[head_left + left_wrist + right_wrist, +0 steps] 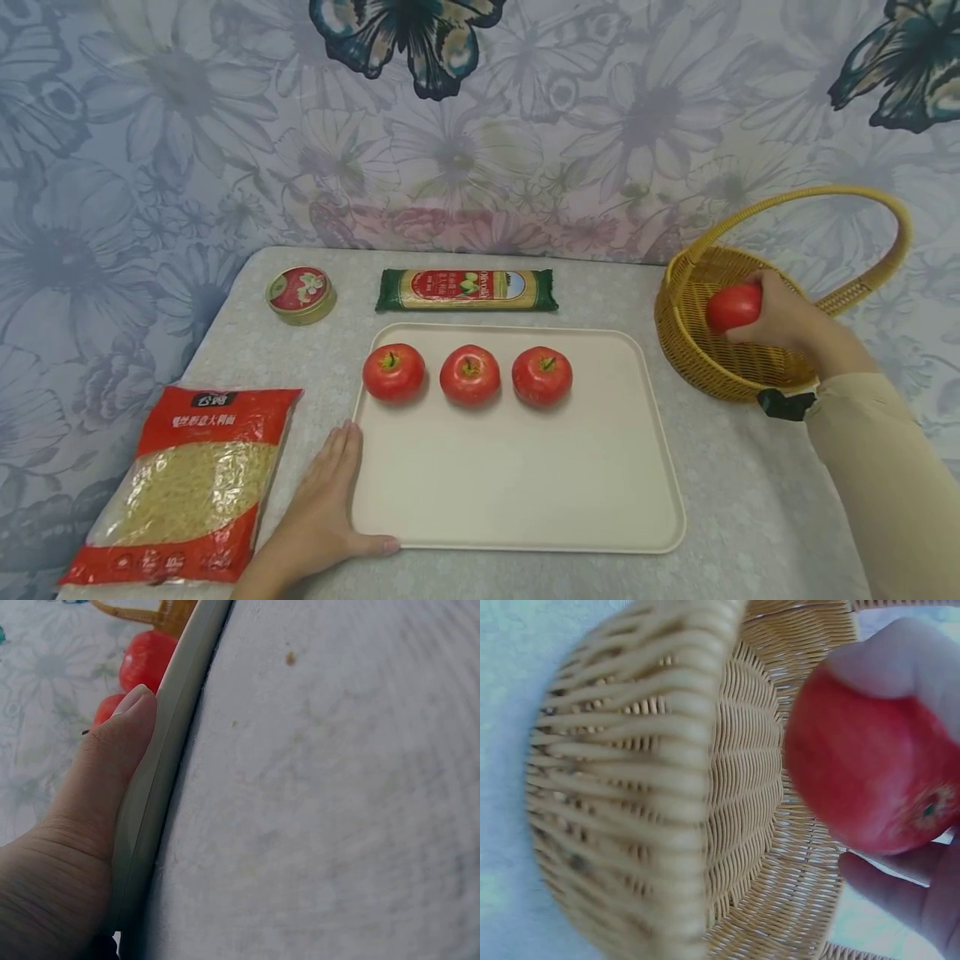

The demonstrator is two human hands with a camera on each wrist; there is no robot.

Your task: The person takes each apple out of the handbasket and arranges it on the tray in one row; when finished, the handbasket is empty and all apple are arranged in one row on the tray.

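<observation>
My right hand (780, 317) grips a red apple (733, 307) over the mouth of a yellow wicker basket (693, 367). In the right wrist view the apple (870, 761) sits between thumb and fingers, and the woven inside of the basket (742, 772) shows beside it. At the lower left corner of a cream tray (517, 500), my left hand (318, 504) rests with fingers straight along the side and thumb on the front edge. Three apples stand in a row near the tray's back: a left one (393, 372), a middle one (470, 376) and a right one (542, 377).
Behind the tray lies a green and gold pasta packet (467, 290). A round tin (301, 295) stands at the back left, and a red bag of spiral pasta (187, 487) lies at the left front. The basket's tall handle (817, 193) arches over its opening.
</observation>
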